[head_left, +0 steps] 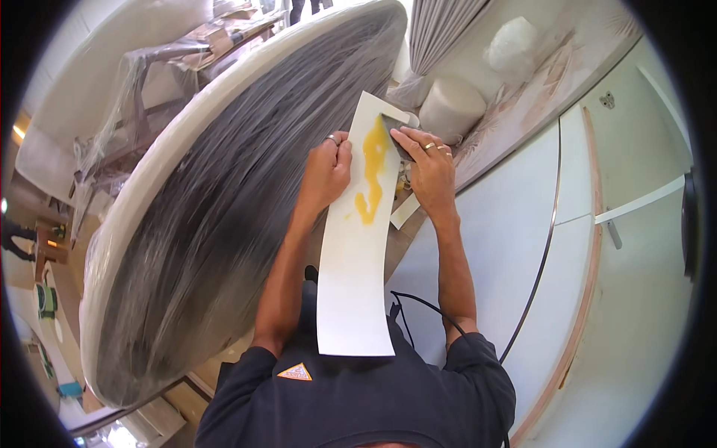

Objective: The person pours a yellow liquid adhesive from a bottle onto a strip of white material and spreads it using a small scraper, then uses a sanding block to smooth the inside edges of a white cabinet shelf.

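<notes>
A long white strip of board (352, 284) extends away from my chest, slightly bowed. Yellow glue-like paste (372, 168) lies in a wavy smear over its far half. With fingers curled round the strip's left edge, my left hand (328, 172) grips it beside the paste. At the far right edge my right hand (429, 168) holds a dark flat scraper (393, 133), its fingers laid over the blade. One corner of the scraper touches the paste. Part of the tool is hidden under my fingers.
A large oval panel (246, 179), dark and wrapped in clear film, stands close on my left. On the right is a pale panel (500, 246). A black cable (426, 300) runs by my right arm. Beyond my hands are a wrapped roll (451, 108) and grey curtain (444, 37).
</notes>
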### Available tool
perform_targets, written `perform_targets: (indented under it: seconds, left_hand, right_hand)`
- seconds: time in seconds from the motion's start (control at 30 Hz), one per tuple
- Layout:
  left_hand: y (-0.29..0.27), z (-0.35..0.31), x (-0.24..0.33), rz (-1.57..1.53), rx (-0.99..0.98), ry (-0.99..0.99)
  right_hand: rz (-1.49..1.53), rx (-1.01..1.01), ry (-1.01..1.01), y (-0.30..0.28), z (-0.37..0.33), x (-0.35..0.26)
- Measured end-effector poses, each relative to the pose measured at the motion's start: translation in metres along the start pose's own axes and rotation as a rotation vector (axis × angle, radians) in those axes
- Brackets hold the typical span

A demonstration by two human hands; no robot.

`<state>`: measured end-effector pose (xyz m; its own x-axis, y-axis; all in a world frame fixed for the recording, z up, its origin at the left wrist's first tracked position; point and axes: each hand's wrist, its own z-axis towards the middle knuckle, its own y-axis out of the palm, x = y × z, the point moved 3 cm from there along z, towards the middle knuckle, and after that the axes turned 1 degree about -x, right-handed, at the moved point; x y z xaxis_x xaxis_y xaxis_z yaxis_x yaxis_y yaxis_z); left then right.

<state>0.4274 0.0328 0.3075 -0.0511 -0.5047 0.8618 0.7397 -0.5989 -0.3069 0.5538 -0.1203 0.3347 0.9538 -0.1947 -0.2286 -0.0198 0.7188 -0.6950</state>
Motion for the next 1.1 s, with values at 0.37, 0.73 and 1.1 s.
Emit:
perform_targets:
  seconds: [0.37,0.73,1.1]
  left_hand:
    - [-0.052,-0.045,-0.028,-0.147,-0.024,-0.156]
    - [-0.131,-0.084,-0.047,-0.301,-0.143,-0.186]
    - [-0.164,-0.112,-0.025,-0.058,0.015,0.146]
  right_hand:
    - [-0.033,0.056,-0.065,-0.022,-0.012,-0.043]
    - [-0.165,0.183,-0.093,0.0,-0.049,-0.112]
    - [-0.192,0.188,-0.145,0.013,-0.047,-0.179]
